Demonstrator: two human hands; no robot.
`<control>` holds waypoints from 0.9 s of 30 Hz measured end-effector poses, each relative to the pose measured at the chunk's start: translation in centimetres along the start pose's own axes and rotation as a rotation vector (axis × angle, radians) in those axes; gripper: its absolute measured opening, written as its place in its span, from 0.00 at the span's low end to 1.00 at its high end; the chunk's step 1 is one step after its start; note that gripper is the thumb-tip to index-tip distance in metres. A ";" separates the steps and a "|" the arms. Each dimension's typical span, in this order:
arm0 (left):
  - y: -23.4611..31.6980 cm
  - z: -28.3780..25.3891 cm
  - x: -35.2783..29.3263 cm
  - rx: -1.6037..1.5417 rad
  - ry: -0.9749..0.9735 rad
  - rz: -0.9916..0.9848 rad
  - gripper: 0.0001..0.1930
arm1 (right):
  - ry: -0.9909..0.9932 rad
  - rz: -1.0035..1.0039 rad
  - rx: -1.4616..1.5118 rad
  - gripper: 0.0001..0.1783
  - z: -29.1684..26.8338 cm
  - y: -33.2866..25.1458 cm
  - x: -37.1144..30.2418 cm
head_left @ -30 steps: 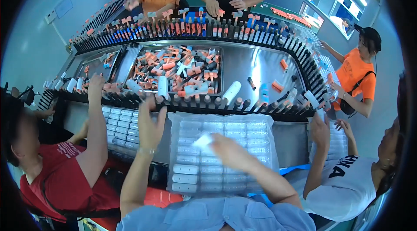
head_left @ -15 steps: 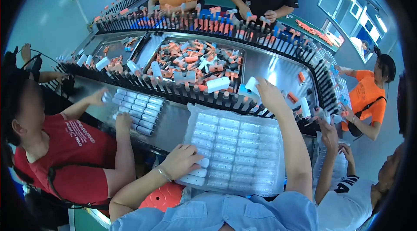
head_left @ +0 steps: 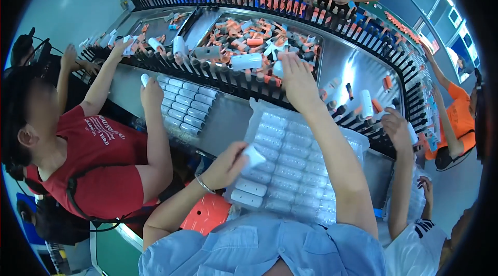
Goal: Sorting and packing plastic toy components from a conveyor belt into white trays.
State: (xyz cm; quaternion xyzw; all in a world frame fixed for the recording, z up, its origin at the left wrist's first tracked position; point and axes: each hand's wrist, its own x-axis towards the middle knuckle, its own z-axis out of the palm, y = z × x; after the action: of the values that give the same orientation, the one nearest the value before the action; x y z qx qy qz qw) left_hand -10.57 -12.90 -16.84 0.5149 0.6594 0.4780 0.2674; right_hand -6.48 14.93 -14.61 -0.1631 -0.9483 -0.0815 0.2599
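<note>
My left hand (head_left: 226, 165) grips a white plastic shell (head_left: 252, 159), lifted above the near left corner of a clear plastic tray (head_left: 258, 106) with rows of white and clear-looking shells. Two white shells (head_left: 249, 188) sit in the tray's pockets below it. Reaching over the tray, my right hand (head_left: 300, 81) has its bent fingers around another white shell (head_left: 278, 69) at the rack of black upright pegs (head_left: 228, 76). Its fingertips are partly hidden. Just left of it, a larger white shell (head_left: 247, 61) sits on the rack.
Beyond the rack, a metal basin (head_left: 336, 32) holds a heap of orange and grey parts (head_left: 254, 41). At left a person in red (head_left: 104, 146) handles white shells beside a stacked batch (head_left: 189, 105). A neighbour's hand (head_left: 397, 129) works close on the right.
My left hand has lifted a white shell out of the tray. My right hand stays at the rack with a white shell, and the whole view has shifted.
</note>
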 end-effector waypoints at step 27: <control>10.3 17.2 18.0 -0.174 -0.252 0.182 0.20 | -0.507 0.144 0.968 0.17 -11.5 -4.9 -20.7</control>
State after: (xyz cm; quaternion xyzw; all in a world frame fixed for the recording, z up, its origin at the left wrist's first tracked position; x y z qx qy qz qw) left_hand 2.43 10.10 -11.87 0.6033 0.5274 0.4874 0.3470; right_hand 14.01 2.06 -15.88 -0.1041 -0.8968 0.4236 0.0735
